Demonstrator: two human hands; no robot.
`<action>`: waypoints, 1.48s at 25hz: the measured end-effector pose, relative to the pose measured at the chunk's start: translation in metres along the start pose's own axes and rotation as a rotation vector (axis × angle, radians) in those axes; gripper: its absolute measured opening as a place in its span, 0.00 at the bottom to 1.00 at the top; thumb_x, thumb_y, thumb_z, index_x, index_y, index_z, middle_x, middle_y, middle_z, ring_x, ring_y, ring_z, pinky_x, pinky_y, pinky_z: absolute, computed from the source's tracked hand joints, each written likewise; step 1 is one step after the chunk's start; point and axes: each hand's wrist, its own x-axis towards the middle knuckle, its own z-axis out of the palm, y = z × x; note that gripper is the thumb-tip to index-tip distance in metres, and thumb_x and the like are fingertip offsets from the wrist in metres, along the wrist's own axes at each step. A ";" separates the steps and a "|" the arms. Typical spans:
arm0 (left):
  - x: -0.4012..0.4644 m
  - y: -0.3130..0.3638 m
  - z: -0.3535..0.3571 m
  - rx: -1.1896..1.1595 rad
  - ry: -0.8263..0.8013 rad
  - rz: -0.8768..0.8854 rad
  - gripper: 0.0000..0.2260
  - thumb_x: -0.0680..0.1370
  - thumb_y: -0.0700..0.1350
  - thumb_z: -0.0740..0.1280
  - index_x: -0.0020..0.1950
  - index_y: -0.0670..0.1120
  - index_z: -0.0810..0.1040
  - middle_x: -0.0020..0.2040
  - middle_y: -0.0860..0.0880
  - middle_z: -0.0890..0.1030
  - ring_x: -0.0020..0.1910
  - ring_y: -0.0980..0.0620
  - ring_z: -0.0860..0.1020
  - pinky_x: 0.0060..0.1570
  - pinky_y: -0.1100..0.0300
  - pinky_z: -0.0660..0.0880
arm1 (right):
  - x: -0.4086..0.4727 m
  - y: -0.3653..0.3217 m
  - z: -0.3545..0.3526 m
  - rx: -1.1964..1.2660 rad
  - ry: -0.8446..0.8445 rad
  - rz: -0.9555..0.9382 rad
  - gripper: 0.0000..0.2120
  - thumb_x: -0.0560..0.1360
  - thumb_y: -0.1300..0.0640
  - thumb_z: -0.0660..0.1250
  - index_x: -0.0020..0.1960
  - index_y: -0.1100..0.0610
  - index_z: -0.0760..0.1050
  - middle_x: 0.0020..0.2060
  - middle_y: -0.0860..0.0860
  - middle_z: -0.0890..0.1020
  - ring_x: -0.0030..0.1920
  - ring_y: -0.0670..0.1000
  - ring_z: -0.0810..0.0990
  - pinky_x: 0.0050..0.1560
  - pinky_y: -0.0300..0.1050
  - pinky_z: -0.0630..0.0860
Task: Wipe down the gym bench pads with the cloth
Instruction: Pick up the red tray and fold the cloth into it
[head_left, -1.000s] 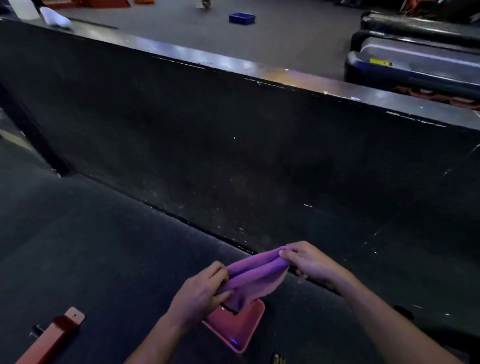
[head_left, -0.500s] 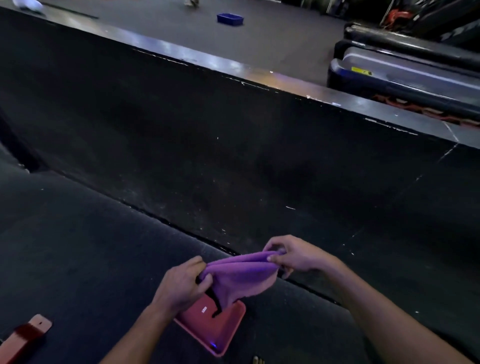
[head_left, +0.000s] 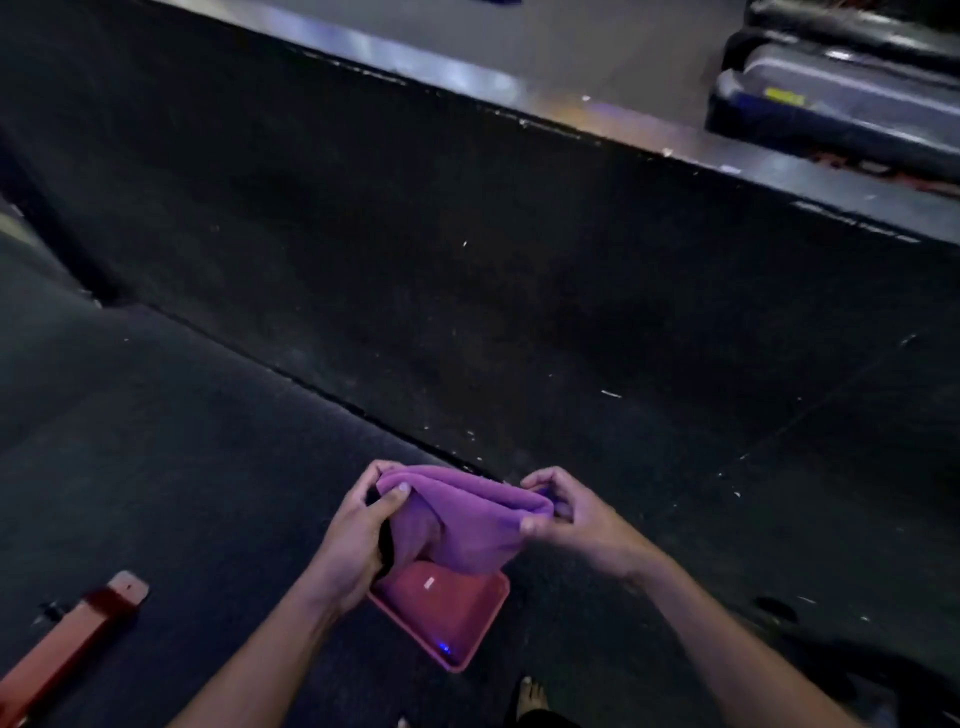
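Note:
A purple cloth (head_left: 462, 525) hangs folded between both hands, low in the middle of the view. My left hand (head_left: 358, 540) grips its left end with fingers and thumb curled round the fold. My right hand (head_left: 571, 514) pinches the right end. Dark padded gym equipment (head_left: 841, 104) with shiny black pads lies at the top right, well beyond the hands. No bench pad is near the cloth.
A red tray-like object (head_left: 447, 618) sits on the dark floor just below the cloth. A tall black panel (head_left: 467, 270) runs diagonally in front of me. A red metal bar (head_left: 67, 644) lies at the lower left. A bare foot (head_left: 530, 693) shows at the bottom.
The view has swung down and to the left. Both hands have shifted along the cloth, bringing it into a thicker fold; the right thumb now pinches the front of the right end.

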 end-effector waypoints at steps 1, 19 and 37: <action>-0.004 -0.001 0.001 -0.064 0.020 -0.042 0.05 0.79 0.41 0.71 0.52 0.44 0.76 0.46 0.44 0.80 0.47 0.48 0.76 0.48 0.53 0.74 | 0.003 0.009 0.016 -0.051 -0.039 -0.033 0.22 0.72 0.51 0.79 0.63 0.51 0.76 0.55 0.46 0.84 0.56 0.45 0.82 0.58 0.43 0.78; 0.011 -0.081 0.005 0.784 -0.029 0.009 0.14 0.77 0.57 0.71 0.55 0.48 0.81 0.46 0.54 0.82 0.45 0.59 0.79 0.49 0.52 0.78 | 0.125 0.047 0.005 -0.607 -0.674 -0.184 0.17 0.71 0.48 0.76 0.58 0.50 0.79 0.49 0.42 0.83 0.48 0.43 0.80 0.49 0.39 0.75; 0.153 -0.540 -0.129 0.675 0.574 -0.723 0.14 0.76 0.50 0.71 0.61 0.53 0.84 0.54 0.43 0.86 0.57 0.40 0.84 0.53 0.47 0.79 | 0.419 0.475 0.133 -1.236 -0.994 -0.175 0.10 0.81 0.57 0.62 0.56 0.52 0.81 0.58 0.55 0.83 0.57 0.57 0.82 0.54 0.46 0.74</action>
